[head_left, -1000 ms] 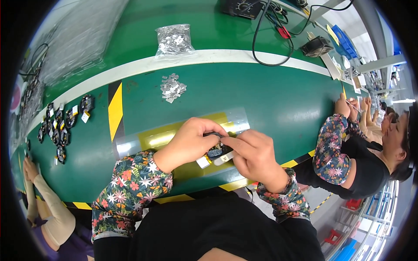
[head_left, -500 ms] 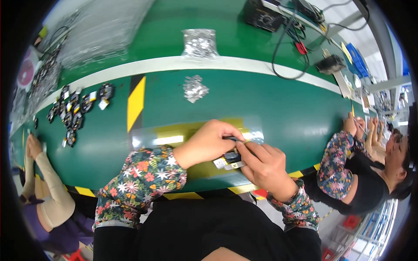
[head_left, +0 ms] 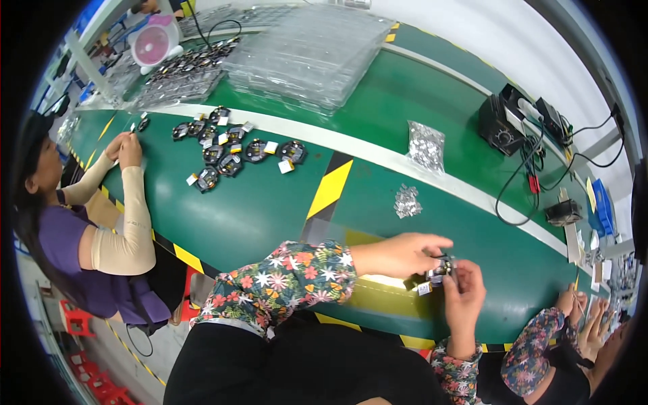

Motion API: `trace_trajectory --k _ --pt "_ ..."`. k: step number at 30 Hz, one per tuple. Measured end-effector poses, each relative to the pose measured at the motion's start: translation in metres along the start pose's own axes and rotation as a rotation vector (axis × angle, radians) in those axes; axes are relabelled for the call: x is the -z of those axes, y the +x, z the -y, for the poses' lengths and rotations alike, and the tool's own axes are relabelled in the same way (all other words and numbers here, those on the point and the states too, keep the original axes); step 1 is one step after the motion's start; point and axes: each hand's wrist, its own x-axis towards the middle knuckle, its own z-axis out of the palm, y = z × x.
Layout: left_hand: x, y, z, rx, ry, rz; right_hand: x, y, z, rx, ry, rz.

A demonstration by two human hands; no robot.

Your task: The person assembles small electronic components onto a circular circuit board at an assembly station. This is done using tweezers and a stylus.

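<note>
Between my two hands is a small black round electronic assembly (head_left: 440, 273) with a white-labelled piece (head_left: 424, 289) hanging from its lower left side. My left hand (head_left: 403, 255) reaches in from the left, its index finger stretched over the top and its other fingers curled at the near edge. On the right side, my right hand (head_left: 464, 291) pinches the assembly between thumb and fingers. Below them lies a yellow translucent sheet (head_left: 378, 302) on the green bench. Part of the assembly is hidden by my fingers.
Ahead lie a pile of small silver metal pieces (head_left: 407, 202) and a clear bag (head_left: 426, 146) of similar pieces. Several black assemblies (head_left: 229, 164) sit at the left. A black box (head_left: 501, 123) with cables stands far right. People work on both sides; clear trays (head_left: 307, 57) are stacked behind.
My view has turned left, showing more of the left bench and the person there. My right hand has shifted from over the assembly to its right side, and more of the assembly shows.
</note>
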Motion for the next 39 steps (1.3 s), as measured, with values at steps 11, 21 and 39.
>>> trace_trajectory --k 11,21,39 --pt "0.177 -0.122 -0.026 0.437 1.433 -0.823 0.141 0.026 -0.053 0.215 -0.913 -0.589" --pt "0.078 -0.100 -0.027 0.129 1.370 -0.692 0.013 0.055 0.021 0.461 -0.262 -0.143" --pt "0.027 -0.027 -0.020 0.054 -0.119 -0.353 -0.056 0.050 0.027 0.285 0.106 0.042"
